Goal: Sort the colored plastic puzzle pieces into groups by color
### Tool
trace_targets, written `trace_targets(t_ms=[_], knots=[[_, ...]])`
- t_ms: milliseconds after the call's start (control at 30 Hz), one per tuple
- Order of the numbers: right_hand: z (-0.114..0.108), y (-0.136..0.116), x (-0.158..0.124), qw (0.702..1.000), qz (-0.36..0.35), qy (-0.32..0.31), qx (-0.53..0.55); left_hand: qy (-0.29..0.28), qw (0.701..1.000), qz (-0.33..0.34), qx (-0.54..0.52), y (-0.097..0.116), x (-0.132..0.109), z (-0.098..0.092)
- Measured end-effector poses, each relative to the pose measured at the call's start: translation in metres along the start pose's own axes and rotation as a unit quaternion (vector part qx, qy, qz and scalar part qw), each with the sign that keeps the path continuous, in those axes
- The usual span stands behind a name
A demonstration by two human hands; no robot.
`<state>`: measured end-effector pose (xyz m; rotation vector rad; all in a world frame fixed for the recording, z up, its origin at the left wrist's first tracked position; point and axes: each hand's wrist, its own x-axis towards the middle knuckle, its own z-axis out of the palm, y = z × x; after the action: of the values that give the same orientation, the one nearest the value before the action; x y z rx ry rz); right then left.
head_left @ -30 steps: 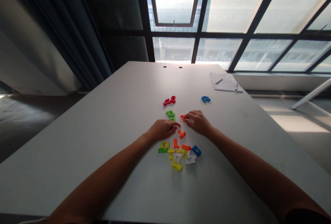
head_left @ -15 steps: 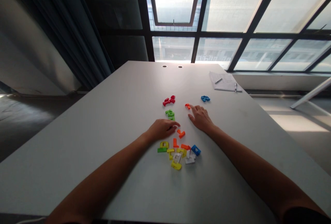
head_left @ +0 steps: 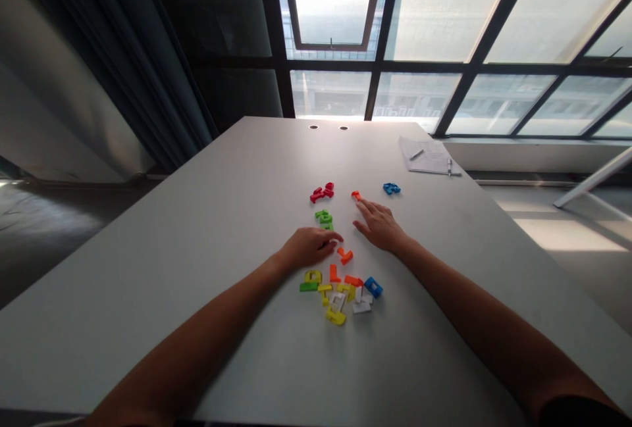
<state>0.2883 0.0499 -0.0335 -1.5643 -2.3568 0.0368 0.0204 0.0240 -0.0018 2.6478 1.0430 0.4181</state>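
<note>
Evidently neither grip is clenched. The right hand (head_left: 380, 226) lies open and empty, a fingertip just beside a small orange plastic piece (head_left: 356, 195). The left hand (head_left: 310, 247) rests released near a second orange piece (head_left: 345, 255). On the grey surface (head_left: 197, 269), red pieces (head_left: 322, 193), green pieces (head_left: 324, 218) and a blue piece (head_left: 392, 188) sit apart by colour, clear of the mixed pile (head_left: 340, 295).

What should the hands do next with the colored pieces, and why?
Probably the left hand should slide the nearby orange piece up to the other orange piece, since the red pieces and green pieces already sit in separate groups.
</note>
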Motion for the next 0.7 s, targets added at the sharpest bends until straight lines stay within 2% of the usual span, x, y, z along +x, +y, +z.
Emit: trace_targets(t_ms=[133, 267, 367, 467, 600, 700], knots=[[-0.004, 0.001, 0.004, 1.0, -0.007, 0.025, 0.01, -0.001, 1.0, 0.003, 0.001, -0.001, 0.0, 0.001], [0.003, 0.007, 0.011, 1.0, 0.011, -0.022, 0.015, 0.001, 1.0, 0.005, -0.001, -0.001, 0.001, 0.003], [0.006, 0.01, 0.011, 1.0, 0.002, -0.009, 0.021, 0.007, 1.0, 0.005, -0.008, -0.001, 0.001, 0.002], [0.003, 0.009, 0.007, 0.997, -0.06, 0.032, 0.045, 0.0, 0.999, 0.015, -0.029, -0.001, -0.001, -0.001], [-0.007, -0.003, -0.002, 0.974, -0.188, 0.04, 0.118, -0.021, 0.997, 0.042, -0.066, -0.002, -0.003, -0.005], [-0.011, -0.019, -0.006, 0.963, -0.212, 0.044, 0.164, -0.027, 0.995, 0.058, -0.078, -0.003, -0.004, -0.005]])
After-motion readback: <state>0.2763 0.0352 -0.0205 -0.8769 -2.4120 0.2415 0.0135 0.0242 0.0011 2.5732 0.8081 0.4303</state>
